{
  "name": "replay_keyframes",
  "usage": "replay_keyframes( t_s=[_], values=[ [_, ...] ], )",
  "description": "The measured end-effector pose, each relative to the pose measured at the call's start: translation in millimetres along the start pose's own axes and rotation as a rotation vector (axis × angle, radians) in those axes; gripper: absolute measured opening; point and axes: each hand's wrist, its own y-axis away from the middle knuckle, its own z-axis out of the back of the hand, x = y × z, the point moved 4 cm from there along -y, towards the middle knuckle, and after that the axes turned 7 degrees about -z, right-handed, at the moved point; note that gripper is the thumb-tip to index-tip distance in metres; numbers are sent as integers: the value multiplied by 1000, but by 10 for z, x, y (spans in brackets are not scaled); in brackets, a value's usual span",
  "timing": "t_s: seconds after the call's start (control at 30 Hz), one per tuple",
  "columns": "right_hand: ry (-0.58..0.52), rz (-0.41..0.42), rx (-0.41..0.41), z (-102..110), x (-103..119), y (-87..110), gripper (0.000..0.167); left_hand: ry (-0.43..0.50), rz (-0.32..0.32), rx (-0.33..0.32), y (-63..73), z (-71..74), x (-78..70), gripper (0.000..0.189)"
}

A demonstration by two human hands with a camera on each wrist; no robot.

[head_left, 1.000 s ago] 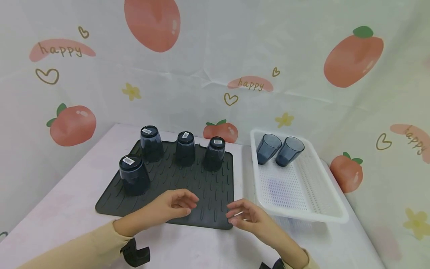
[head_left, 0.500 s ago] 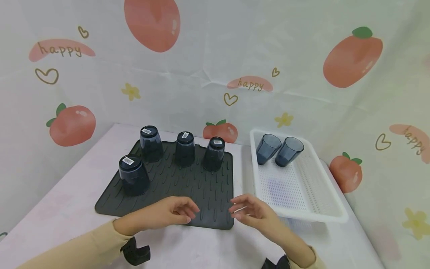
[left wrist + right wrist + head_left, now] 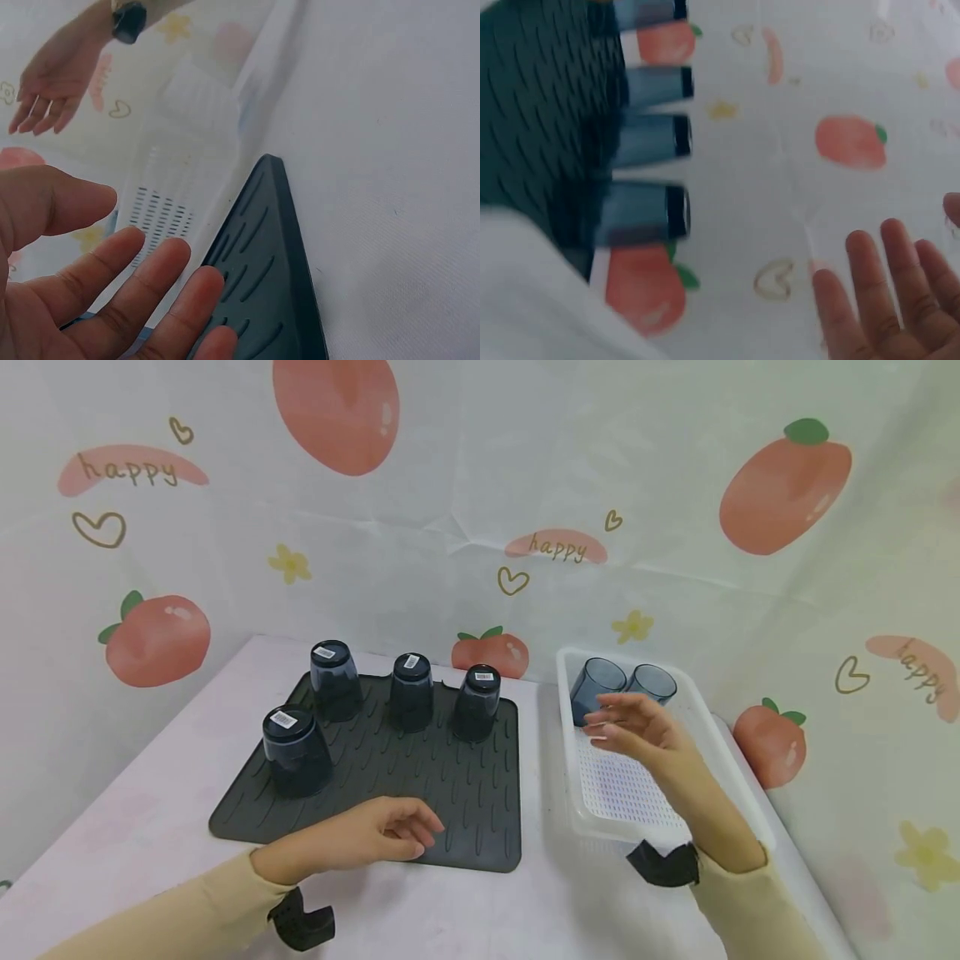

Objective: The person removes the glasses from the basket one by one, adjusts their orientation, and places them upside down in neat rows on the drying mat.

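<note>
My right hand (image 3: 645, 731) hangs over the white basket (image 3: 738, 777), fingers loosely bent, with nothing held. It partly covers two blue-tinted glasses, a left one (image 3: 592, 681) and a right one (image 3: 654, 682), which lean upright at the basket's far end. In the head view I cannot tell any touch between hand and glass. My left hand (image 3: 375, 833) hovers above the near edge of the black drying mat (image 3: 420, 777), relaxed and holding nothing. Several upside-down dark glasses stand on the mat, among them a front-left one (image 3: 297, 752) and a back-right one (image 3: 477, 703).
A pale cloth covers the table (image 3: 480, 910). Behind it hangs a white curtain (image 3: 450, 485) printed with peaches and hearts. The basket's raised wall stands a narrow gap to the right of the mat.
My right hand has moved up and to the right, from beside the mat's near right corner to over the basket. The left hand has stayed almost still, and the glasses have not moved.
</note>
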Motion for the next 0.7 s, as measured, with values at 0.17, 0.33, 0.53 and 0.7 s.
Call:
replay_keyframes(
  t_s=[0.17, 0.33, 0.53, 0.7],
  values=[
    [-44, 83, -149, 361, -12, -200, 33, -4, -6, 1, -1, 4, 43, 26],
    [-145, 166, -262, 710, -138, -372, 35, -11, 7, -3, 6, 9, 17, 27],
    [-191, 88, -396, 1066, -330, -486, 30, -27, 15, -8, 14, 21, -6, 27],
    [-67, -66, -507, 1272, -486, -533, 28, -30, 18, -7, 20, 31, -29, 27]
  ],
)
